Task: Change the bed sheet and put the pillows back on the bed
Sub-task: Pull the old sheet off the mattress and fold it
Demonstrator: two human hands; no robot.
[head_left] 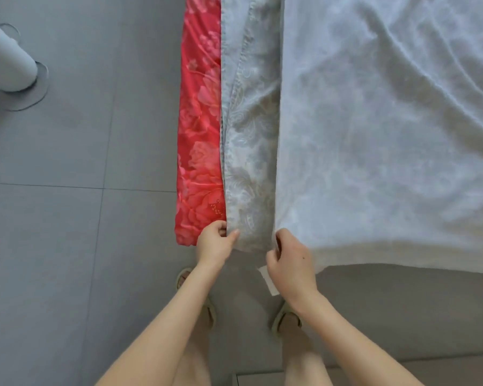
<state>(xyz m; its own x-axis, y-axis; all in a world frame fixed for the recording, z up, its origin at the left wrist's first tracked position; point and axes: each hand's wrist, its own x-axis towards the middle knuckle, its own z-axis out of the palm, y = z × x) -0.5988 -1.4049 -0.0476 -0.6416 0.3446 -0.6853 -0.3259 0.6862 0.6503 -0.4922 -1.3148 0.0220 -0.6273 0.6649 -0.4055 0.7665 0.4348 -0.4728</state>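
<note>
A pale white-grey sheet [388, 135] covers the bed and fills the right side of the head view, wrinkled toward the upper right. Along its left edge hangs a grey-blue patterned sheet [248, 151], and left of that a red floral layer [198, 140] runs down the bed's side. My left hand [215, 243] pinches the lower corner of the patterned sheet. My right hand [290, 260] grips the corner of the pale sheet, with a white label [268, 280] hanging below it. No pillows are in view.
Grey floor tiles [67, 190] spread to the left of the bed. A pale cylindrical object [6, 59] leans in at the upper left over a round base. My feet in sandals [285, 319] stand close to the bed's corner.
</note>
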